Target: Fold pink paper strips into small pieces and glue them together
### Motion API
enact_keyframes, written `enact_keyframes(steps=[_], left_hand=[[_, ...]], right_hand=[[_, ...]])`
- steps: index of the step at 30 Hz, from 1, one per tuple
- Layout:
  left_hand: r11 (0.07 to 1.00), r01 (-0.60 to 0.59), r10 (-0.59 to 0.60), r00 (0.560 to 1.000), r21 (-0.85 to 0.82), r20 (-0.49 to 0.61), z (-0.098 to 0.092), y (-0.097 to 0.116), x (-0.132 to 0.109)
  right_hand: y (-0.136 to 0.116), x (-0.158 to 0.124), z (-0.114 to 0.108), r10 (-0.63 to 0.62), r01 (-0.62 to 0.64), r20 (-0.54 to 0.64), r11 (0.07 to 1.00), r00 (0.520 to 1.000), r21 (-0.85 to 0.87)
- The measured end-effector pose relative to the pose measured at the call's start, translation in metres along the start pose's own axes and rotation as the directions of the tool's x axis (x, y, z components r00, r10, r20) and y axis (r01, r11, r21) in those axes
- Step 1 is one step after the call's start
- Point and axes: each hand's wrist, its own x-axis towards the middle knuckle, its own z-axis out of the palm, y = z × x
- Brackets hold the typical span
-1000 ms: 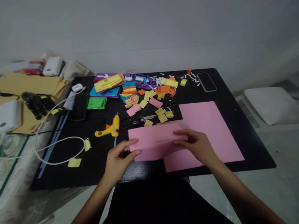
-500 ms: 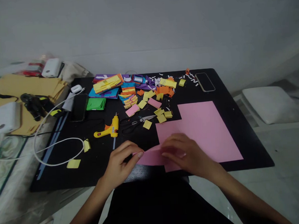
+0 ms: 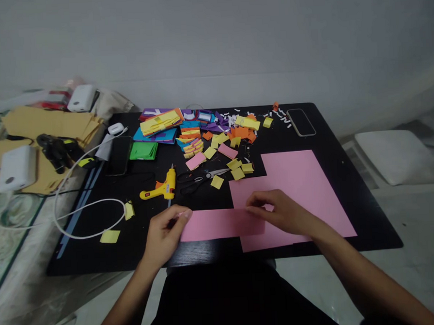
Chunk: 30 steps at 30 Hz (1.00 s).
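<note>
A folded pink paper strip (image 3: 220,224) lies flat near the front edge of the black table (image 3: 332,142). My left hand (image 3: 166,235) pinches its left end, fingers closed on the paper. My right hand (image 3: 283,212) rests on its right end, fingers curled and pressing down. Under and behind the strip lies a large pink sheet (image 3: 298,187) with a corner cut out.
Scissors (image 3: 199,177) and a yellow glue gun (image 3: 160,188) lie just behind the strip. Colored paper stacks and scraps (image 3: 201,132) fill the table's back. Two phones (image 3: 300,121) (image 3: 119,155), a white cable (image 3: 89,217), earbuds case (image 3: 115,128) sit around; brown envelopes (image 3: 47,125) at left.
The pink piece, held raised and wider a second ago, has been folded down into a narrow strip lying flat. Both hands moved with it, the left hand shifting leftward.
</note>
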Motion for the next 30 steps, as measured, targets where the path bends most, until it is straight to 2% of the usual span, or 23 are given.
enact_keyframes(steps=[4, 6, 8, 10, 12, 14, 17, 20, 24, 27, 30], left_hand=[[0.996, 0.075, -0.08, 0.992, 0.052, 0.095, 0.002, -0.021, 0.003], [0.989, 0.056, -0.074, 0.988, 0.134, 0.137, 0.006, -0.028, 0.005], [0.968, -0.015, -0.02, 0.991, 0.249, 0.135, 0.011, -0.03, 0.007], [0.907, -0.112, 0.089, 0.993, 0.405, 0.076, 0.016, -0.029, 0.006], [0.803, -0.203, 0.218, 0.975, 0.56, 0.041, 0.024, -0.026, 0.003], [0.711, -0.298, 0.31, 0.946, 0.637, 0.097, 0.036, -0.023, -0.002], [0.671, -0.433, 0.37, 0.899, 0.602, 0.234, 0.058, -0.022, -0.013], [0.683, -0.459, 0.343, 0.889, 0.569, 0.304, 0.074, -0.027, -0.021], [0.682, -0.434, 0.304, 0.9, 0.589, 0.312, 0.078, -0.033, -0.024], [0.682, -0.436, 0.299, 0.899, 0.588, 0.32, 0.076, -0.032, -0.023], [0.692, -0.422, 0.287, 0.905, 0.585, 0.314, 0.076, -0.03, -0.021]], right_hand=[[0.026, 0.002, -0.008, 0.069, -0.069, 0.0, 0.997, 0.998, -0.041], [0.038, 0.005, -0.004, 0.102, -0.105, -0.04, 0.991, 0.994, -0.088], [0.047, 0.008, 0.005, 0.09, -0.108, -0.106, 0.978, 0.99, -0.181], [0.053, 0.01, 0.017, -0.023, -0.056, -0.233, 0.943, 0.972, -0.328], [0.054, 0.01, 0.033, -0.209, 0.026, -0.339, 0.88, 0.917, -0.473], [0.05, 0.008, 0.052, -0.356, 0.126, -0.331, 0.823, 0.874, -0.554], [0.04, 0.005, 0.083, -0.417, 0.233, -0.199, 0.777, 0.887, -0.585], [0.037, 0.003, 0.104, -0.434, 0.264, -0.133, 0.733, 0.891, -0.627], [0.05, -0.002, 0.112, -0.417, 0.174, -0.227, 0.728, 0.88, -0.663], [0.063, -0.01, 0.107, -0.392, 0.083, -0.315, 0.729, 0.865, -0.68], [0.07, -0.018, 0.1, -0.369, 0.021, -0.342, 0.705, 0.864, -0.709]])
